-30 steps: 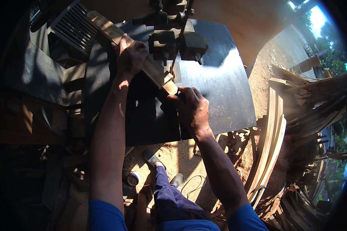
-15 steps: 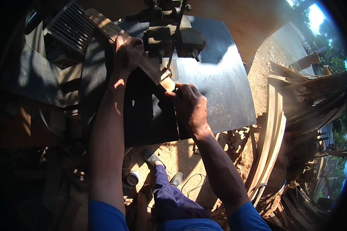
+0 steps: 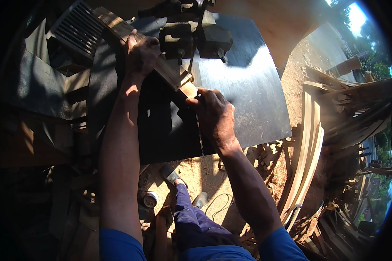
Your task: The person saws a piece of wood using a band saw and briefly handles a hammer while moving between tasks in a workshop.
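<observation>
A long wooden board (image 3: 167, 71) lies diagonally on the dark metal table (image 3: 257, 117) of a band saw, its near end beside the thin vertical blade (image 3: 191, 61) under the bulky guide housings (image 3: 176, 41). A small wooden block (image 3: 186, 78) shows at that end. My left hand (image 3: 141, 55) is closed on the board farther up, left of the housings. My right hand (image 3: 215, 113) grips the board's near end with thumb and curled fingers, just below the blade.
A slatted grey panel (image 3: 74, 32) stands at top left beside angled sheets (image 3: 43, 82). Long timber strips (image 3: 302, 165) and offcuts are piled at right. Below the table are my feet, a cord (image 3: 220, 200) and a small round container (image 3: 151, 199) on sandy ground.
Both hands and the board have shifted slightly up and left in the picture, still gripping. The table and housings also appear higher as the view moved a little.
</observation>
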The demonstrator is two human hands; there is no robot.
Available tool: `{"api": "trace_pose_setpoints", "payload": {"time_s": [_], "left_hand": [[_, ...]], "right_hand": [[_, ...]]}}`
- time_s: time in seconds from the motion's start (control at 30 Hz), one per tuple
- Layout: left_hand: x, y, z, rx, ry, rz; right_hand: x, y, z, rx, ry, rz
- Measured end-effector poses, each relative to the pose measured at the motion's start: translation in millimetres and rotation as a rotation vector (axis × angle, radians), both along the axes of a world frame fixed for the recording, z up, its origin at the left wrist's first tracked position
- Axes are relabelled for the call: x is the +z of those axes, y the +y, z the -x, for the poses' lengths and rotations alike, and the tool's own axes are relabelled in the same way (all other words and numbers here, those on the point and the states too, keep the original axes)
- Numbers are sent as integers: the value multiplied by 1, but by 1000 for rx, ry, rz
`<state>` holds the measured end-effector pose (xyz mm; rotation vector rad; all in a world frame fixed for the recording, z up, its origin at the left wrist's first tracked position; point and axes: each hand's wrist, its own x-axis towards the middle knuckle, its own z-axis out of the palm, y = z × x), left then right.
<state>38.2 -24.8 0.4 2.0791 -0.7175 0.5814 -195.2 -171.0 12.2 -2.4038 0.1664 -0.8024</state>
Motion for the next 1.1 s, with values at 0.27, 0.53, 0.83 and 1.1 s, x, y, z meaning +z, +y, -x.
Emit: {"api": "trace_pose_setpoints", "payload": {"time_s": [0.27, 0.53, 0.83, 1.1], "left_hand": [[-3, 5, -7, 82, -191, -129], [-2, -8, 4, 93, -66, -40], [2, 4, -1, 2, -105, -234], [14, -6, 27, 143, -21, -171]], "right_hand": [[3, 3, -1, -22, 30, 15], [-1, -3, 1, -25, 27, 23], [-1, -4, 1, -12, 45, -10], [-1, -8, 4, 8, 24, 28]]}}
